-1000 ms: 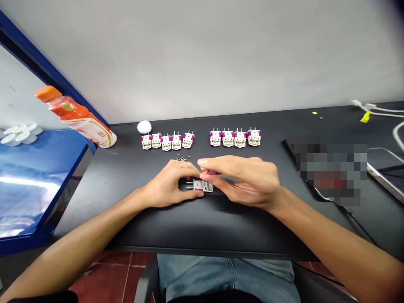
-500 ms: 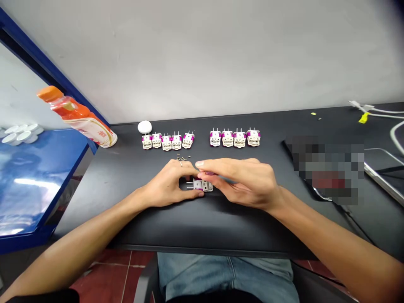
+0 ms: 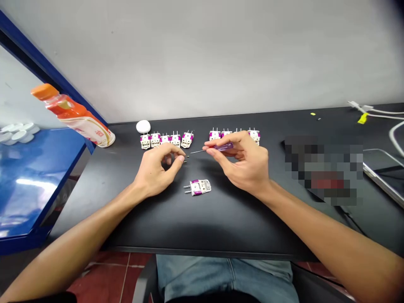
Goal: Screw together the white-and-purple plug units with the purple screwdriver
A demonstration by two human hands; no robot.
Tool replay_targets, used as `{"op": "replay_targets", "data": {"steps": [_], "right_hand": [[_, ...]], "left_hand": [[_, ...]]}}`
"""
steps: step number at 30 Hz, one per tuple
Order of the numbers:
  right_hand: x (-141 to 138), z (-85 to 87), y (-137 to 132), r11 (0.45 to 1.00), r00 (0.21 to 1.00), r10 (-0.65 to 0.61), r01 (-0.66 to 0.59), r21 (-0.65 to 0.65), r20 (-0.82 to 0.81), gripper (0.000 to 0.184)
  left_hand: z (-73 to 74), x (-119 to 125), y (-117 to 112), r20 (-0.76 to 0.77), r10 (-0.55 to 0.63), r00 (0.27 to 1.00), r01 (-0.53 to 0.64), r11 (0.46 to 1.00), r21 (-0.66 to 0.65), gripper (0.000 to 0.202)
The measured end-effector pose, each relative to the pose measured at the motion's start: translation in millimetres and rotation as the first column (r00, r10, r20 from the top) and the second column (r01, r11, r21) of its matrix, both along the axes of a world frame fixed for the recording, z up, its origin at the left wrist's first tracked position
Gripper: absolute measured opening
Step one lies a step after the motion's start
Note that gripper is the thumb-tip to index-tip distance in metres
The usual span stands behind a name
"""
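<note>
My right hand (image 3: 246,166) pinches a small screwdriver with a translucent purple handle (image 3: 223,147) between thumb and fingertips, its thin metal shaft pointing toward nine o'clock. My left hand (image 3: 156,168) has thumb and forefinger closed at the little heap of tiny dark screws (image 3: 186,158) on the black tabletop (image 3: 221,219); whether a screw sits between them I cannot tell. The driver tip nearly meets those fingertips.

The white and magenta two-pin plug body (image 3: 198,187) lies free at six o'clock from both hands, pins toward nine o'clock, touched by neither.

Risks, as I judge them: a screw this small could slip from my pinch and vanish against the dark surface, or roll off the near edge. The sharp tip so close to my fingertips could jab them. With nobody steadying the plug, a push from the driver would skid it.

At twelve o'clock stand two rows of finished white and magenta plugs (image 3: 166,139), with a white round cap (image 3: 143,126) beside them. At ten o'clock leans an orange-capped drink bottle (image 3: 74,115); its label print is too small to read.
</note>
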State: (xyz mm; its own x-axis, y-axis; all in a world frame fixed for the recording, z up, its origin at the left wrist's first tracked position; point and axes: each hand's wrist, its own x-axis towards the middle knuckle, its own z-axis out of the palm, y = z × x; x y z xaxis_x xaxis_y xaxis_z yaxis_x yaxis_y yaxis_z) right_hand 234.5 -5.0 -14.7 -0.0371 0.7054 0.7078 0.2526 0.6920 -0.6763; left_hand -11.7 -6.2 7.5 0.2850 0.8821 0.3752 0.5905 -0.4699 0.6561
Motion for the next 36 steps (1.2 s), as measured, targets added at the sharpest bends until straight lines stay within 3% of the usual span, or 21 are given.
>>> {"op": "replay_targets", "data": {"steps": [5,13,19,23,29,33,36], "right_hand": [[-3,-5.5,2,0.999,0.999,0.030,-0.030,-0.015,0.038,0.018],[-1,-1.8,0,0.999,0.999,0.043,-0.042,-0.017,0.027,0.019],[-2,6.7,-10,0.999,1.000,0.019,-0.019,0.031,0.006,0.019],[-2,8.7,-16,0.997,0.999,0.036,-0.036,0.072,0.002,0.025],[0,18.2,-20,0.997,0.999,0.018,-0.022,0.080,0.045,0.021],[4,25.9,-19,0.987,0.987,0.062,-0.083,0.139,0.150,0.034],[10,36.8,-20,0.966,0.948,0.129,-0.187,0.181,0.289,0.049]], "left_hand": [[-1.7,-2,3,-0.040,0.071,0.997,-0.069,0.997,0.042,0.015],[-5.6,-2,4,-0.097,0.055,0.994,-0.050,0.997,0.059,0.018],[-11.7,-3,4,-0.092,0.000,0.996,0.004,0.999,0.041,0.023],[-11.5,-3,3,-0.058,-0.053,0.997,0.055,0.998,0.042,0.009],[-12.4,0,-1,-0.118,-0.142,0.983,0.161,0.972,0.170,0.006],[-9.2,5,-10,-0.223,-0.181,0.958,0.234,0.942,0.239,0.006],[-2.9,9,-18,-0.242,-0.224,0.944,0.276,0.938,0.209,0.006]]}}
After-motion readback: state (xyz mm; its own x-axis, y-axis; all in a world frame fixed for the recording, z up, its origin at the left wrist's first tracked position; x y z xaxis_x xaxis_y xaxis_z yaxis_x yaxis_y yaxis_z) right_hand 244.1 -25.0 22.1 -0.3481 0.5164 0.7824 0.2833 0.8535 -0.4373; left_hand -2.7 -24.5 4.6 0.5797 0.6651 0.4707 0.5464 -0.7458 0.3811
